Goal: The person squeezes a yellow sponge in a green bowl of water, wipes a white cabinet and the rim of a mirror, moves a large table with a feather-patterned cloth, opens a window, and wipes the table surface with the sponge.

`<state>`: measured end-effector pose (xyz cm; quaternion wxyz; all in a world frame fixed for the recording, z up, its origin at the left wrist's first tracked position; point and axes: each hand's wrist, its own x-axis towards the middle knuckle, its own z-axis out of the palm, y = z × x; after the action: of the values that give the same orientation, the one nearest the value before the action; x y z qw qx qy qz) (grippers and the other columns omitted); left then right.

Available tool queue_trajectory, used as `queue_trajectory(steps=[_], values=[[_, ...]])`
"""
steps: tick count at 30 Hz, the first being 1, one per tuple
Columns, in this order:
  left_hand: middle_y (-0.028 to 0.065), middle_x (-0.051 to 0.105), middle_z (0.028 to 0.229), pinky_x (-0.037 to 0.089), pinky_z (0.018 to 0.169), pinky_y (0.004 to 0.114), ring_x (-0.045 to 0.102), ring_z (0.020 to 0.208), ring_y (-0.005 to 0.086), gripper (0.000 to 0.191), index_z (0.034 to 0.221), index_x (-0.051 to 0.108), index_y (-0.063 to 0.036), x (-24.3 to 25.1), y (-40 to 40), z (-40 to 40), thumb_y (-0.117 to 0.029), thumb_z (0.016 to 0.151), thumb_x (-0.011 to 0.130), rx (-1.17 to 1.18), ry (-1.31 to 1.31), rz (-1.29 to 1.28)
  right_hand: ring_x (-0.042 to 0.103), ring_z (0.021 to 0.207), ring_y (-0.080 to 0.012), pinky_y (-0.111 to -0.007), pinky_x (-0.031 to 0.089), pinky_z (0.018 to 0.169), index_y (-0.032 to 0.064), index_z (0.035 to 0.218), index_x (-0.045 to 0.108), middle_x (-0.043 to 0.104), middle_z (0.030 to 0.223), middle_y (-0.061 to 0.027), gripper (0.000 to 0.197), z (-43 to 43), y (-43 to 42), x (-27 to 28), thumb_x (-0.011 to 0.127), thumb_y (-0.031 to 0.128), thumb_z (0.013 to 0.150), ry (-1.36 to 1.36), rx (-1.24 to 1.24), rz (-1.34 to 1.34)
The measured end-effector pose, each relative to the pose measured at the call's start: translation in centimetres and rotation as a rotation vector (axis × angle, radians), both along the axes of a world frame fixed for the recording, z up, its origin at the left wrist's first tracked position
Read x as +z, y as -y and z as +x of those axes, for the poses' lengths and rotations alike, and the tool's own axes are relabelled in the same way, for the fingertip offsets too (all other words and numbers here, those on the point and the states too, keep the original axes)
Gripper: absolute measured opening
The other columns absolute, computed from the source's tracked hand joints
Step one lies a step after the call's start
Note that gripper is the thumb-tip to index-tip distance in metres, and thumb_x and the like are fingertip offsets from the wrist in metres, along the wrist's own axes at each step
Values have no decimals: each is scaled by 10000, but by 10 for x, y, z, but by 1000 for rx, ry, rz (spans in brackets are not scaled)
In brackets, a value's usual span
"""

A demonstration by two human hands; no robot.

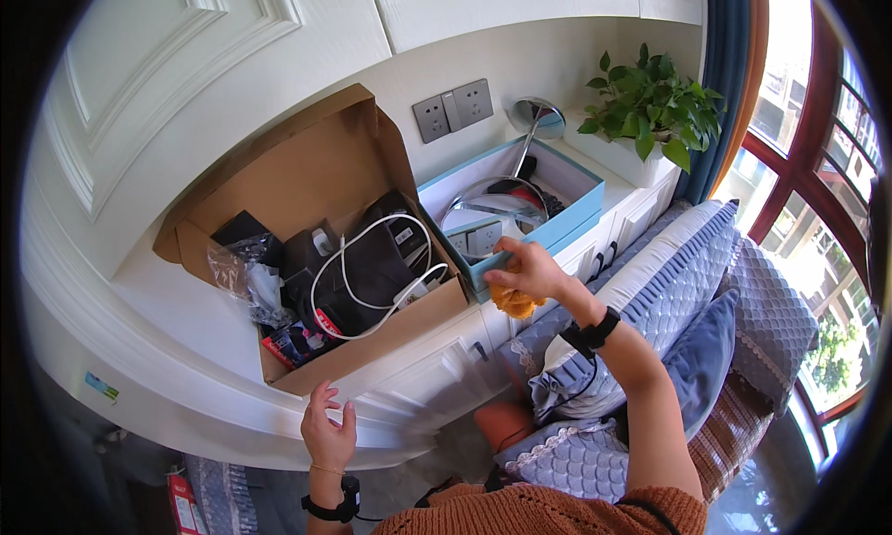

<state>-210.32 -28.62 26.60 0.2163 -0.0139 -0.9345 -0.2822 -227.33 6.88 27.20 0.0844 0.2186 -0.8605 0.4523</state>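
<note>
My right hand [528,269] is closed on an orange-yellow cloth [514,302], which hangs beside the near corner of a light blue box [571,218]. Inside that box lie a round mirror on a chrome stand [533,127] and some dark items. My left hand [329,427] holds nothing, its fingers apart and curled, just below the front edge of an open cardboard box [362,357]. That box holds black cases [362,277], a white cable [317,284], clear plastic wrapping [240,270] and a red and blue packet [296,343].
A potted green plant [648,113] stands on the white counter at the back right. Wall sockets [453,110] sit behind the boxes. Grey-blue quilted cushions [648,277] rest on a seat to the right, near the curtain [728,68] and window. White cabinet doors [502,5] hang above.
</note>
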Motion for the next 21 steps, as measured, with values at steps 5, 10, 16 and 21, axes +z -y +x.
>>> queue_trajectory(steps=[5, 10, 16, 21], values=[[113, 582, 917, 449, 496, 251, 566, 700, 180, 441, 1120, 451, -39, 5, 16, 5, -67, 710, 610, 36, -20, -13, 572, 640, -342, -394, 455, 575, 78, 849, 547, 589, 656, -142, 380, -6, 4, 2, 664, 392, 669, -68, -241, 171], [115, 582, 913, 437, 484, 250, 563, 698, 176, 456, 1132, 445, -34, 2, 34, 17, -59, 707, 608, 103, 0, 39, 566, 684, -361, -400, 452, 596, 61, 832, 540, 583, 694, -180, 406, -31, -8, 3, 677, 399, 654, -54, -284, 229], [113, 580, 909, 427, 474, 248, 560, 682, 173, 461, 1138, 439, -24, -5, 55, 38, -51, 708, 604, 203, 23, 85, 559, 676, -357, -399, 443, 597, 49, 813, 531, 579, 684, -178, 469, -49, -41, 7, 708, 430, 604, -110, -216, 316], [113, 579, 913, 416, 464, 238, 562, 670, 165, 467, 1146, 434, -21, -7, 61, 45, -41, 710, 600, 193, 53, 68, 561, 663, -355, -389, 445, 591, 52, 775, 524, 578, 660, -167, 497, -48, -36, 7, 707, 471, 580, -150, -294, 346]])
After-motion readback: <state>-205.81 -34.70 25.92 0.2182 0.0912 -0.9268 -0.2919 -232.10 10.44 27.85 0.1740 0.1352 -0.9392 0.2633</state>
